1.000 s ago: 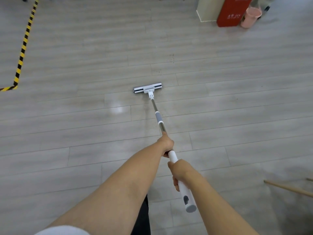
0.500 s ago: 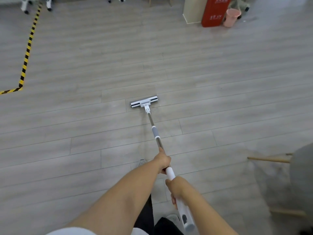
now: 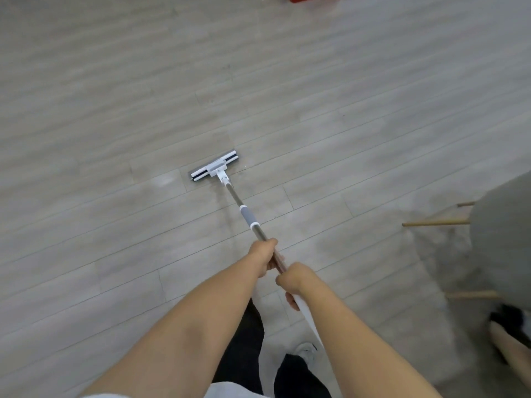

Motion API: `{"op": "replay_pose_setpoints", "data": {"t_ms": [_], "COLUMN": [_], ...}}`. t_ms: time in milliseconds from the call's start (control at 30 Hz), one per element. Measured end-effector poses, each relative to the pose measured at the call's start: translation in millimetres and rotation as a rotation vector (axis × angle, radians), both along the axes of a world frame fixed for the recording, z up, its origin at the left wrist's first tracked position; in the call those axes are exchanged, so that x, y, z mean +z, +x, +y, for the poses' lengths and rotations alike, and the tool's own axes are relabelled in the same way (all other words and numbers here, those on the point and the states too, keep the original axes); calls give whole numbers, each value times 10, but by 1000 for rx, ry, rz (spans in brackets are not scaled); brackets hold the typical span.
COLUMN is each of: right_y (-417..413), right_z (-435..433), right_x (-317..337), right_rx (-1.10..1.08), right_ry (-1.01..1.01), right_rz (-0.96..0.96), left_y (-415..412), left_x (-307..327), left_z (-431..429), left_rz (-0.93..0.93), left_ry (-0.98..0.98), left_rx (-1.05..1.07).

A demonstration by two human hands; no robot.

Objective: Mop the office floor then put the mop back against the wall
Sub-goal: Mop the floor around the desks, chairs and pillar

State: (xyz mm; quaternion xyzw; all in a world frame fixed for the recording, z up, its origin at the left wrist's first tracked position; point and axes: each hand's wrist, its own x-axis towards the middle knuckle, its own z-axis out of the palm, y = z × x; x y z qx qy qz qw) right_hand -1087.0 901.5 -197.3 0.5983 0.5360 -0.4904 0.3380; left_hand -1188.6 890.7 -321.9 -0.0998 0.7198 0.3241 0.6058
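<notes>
Mopping in progress. Left hand (image 3: 263, 255) wraps the mop pole (image 3: 246, 214), fingers curled tight round the metal section. Right hand (image 3: 293, 278) grips the white end just behind it, fingers closed round the shaft. Mop head (image 3: 215, 170) lies flat on the floor (image 3: 115, 110), well ahead of both sets of fingers and skewed slightly to the plank lines. A chair (image 3: 505, 239) stands near, right of the right hand.

Recommendation: hold the head flat under even downward pressure, run overlapping strokes along the planks, and steer short of the chair legs. Stowing the mop is not yet due.
</notes>
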Motion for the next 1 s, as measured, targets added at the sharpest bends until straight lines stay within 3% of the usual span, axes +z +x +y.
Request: {"op": "replay_pose_setpoints", "data": {"t_ms": [233, 467, 533, 1000], "right_y": [-448, -1049, -1200, -2114], "right_z": [107, 467, 666, 2699], "right_x": [117, 514, 623, 1064], "right_rx": [-52, 208, 290, 239], "right_ry": [-29, 46, 86, 165], "right_rz": [56, -12, -24, 189], "left_y": [-525, -1050, -1207, -2416], "left_x": [54, 402, 521, 1209], "left_z": [300, 665, 885, 2891], "left_rz": [186, 231, 228, 353], "left_ry": [-105, -64, -21, 96], "left_rx": [-59, -2, 16, 92]}}
